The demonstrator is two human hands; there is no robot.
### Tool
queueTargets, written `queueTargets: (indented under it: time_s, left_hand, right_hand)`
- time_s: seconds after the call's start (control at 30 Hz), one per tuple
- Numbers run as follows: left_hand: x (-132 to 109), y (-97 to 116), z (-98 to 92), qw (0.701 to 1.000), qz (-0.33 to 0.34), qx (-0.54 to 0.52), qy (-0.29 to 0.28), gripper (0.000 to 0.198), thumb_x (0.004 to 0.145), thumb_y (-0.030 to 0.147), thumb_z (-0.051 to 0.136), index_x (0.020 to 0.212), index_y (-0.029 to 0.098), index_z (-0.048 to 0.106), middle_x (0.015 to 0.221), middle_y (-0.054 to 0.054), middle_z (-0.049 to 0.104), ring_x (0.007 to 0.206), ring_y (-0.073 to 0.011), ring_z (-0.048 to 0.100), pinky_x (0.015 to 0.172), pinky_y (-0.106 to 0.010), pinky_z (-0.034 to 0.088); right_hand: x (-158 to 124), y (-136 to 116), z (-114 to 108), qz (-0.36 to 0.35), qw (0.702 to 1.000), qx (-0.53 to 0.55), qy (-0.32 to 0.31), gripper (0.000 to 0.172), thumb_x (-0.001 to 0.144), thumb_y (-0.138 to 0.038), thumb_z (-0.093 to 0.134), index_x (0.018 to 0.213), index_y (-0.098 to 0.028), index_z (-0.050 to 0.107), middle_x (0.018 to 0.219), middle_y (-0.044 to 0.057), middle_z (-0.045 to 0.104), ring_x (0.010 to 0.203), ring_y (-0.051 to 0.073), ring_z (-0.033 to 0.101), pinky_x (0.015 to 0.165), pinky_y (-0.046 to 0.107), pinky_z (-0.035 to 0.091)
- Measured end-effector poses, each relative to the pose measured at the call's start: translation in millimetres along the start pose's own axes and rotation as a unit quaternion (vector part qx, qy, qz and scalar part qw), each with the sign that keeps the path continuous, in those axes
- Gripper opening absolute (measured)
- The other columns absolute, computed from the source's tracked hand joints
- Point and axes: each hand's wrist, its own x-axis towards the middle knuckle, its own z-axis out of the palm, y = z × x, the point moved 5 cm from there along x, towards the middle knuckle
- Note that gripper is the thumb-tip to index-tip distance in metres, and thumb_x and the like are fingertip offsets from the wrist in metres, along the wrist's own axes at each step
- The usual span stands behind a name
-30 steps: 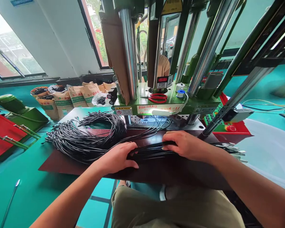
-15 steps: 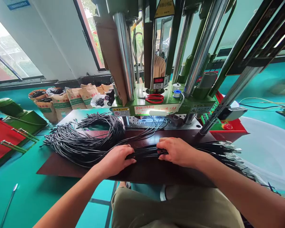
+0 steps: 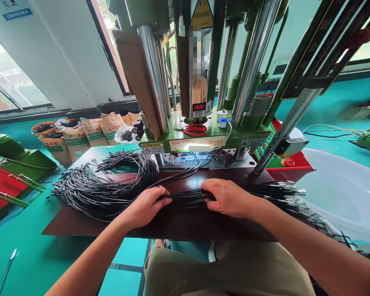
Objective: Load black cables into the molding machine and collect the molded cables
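A bundle of black cables (image 3: 185,199) runs across the dark brown board (image 3: 185,224) in front of me. My left hand (image 3: 151,205) is closed round its left part, thumb at the front. Further right, my right hand (image 3: 223,197) grips the same bundle, its fingertips curled over the strands. Past my right wrist the cables end in pale tips (image 3: 291,192). Left of my left hand lies a large loop of black cables (image 3: 101,187), and several of its strands lead under the green press (image 3: 188,144).
On the press ledge sit red-handled scissors (image 3: 195,130) and a white spool with a blue centre (image 3: 222,123). A red control box (image 3: 291,160) and a large white tub (image 3: 329,193) stand right. Paper sacks (image 3: 77,142) line the left wall. A thin metal rod (image 3: 8,269) lies lower left.
My view has shifted slightly. My left hand has slid a little left along the bundle, widening the gap between my hands. Both hands keep their grip.
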Motion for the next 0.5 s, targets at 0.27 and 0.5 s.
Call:
queueTargets:
  time_s: [0.27, 0.5]
  left_hand:
    - [3, -7, 2.0, 0.995, -0.061, -0.072, -0.032, 0.035, 0.089, 0.047, 0.045, 0.072, 0.018, 0.055, 0.065, 0.003, 0.056, 0.059, -0.0108, 0.046, 0.055, -0.022, 0.035]
    - [6, -8, 2.5, 0.992, -0.077, -0.09, -0.041, 0.036, 0.086, 0.049, 0.046, 0.072, 0.018, 0.056, 0.065, 0.002, 0.056, 0.058, -0.0109, 0.046, 0.054, -0.022, 0.035]
  right_hand:
    - [-63, 64, -26, 0.101, 0.972, -0.199, 0.077, 0.019, 0.082, -0.014, 0.047, 0.097, -0.02, 0.059, 0.096, 0.009, 0.065, 0.09, 0.028, 0.06, 0.078, 0.039, 0.04]
    - [-114, 117, -45, 0.184, 0.934, -0.286, 0.108, 0.027, 0.083, -0.006, 0.045, 0.101, -0.018, 0.061, 0.101, 0.018, 0.068, 0.1, 0.034, 0.06, 0.083, 0.044, 0.04]
